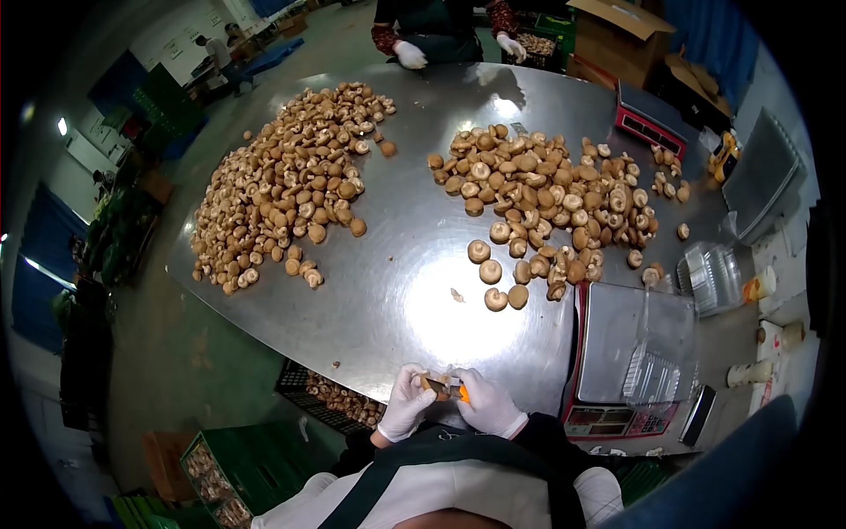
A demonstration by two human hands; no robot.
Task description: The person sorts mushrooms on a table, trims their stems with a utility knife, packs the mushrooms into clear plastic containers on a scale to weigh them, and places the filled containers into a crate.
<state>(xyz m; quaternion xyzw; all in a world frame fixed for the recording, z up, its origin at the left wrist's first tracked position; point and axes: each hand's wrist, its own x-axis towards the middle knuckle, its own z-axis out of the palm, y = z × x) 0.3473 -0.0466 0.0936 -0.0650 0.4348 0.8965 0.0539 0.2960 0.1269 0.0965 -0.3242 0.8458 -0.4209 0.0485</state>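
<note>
My left hand (pixel 407 407), in a white glove, is closed around a brown mushroom (pixel 428 381) just above the table's near edge. Facing it, my gloved right hand (pixel 489 407) grips a small knife (pixel 463 393) with an orange part at its handle. The dark blade points left and meets the mushroom; whether it is cutting in, I cannot tell. Beyond my hands, a large mushroom pile (pixel 291 181) covers the left of the metal table (pixel 397 264). A second mushroom pile (pixel 546 189) lies to the right, with several loose ones at its near side.
A red-sided scale (pixel 630 344) with clear plastic boxes (pixel 652 377) on it stands at my right. Another scale (pixel 650 123) is farther back. Below the table's left edge sits a black crate (pixel 304 392) of mushroom pieces. Across the table stands a person (pixel 436 31) in white gloves.
</note>
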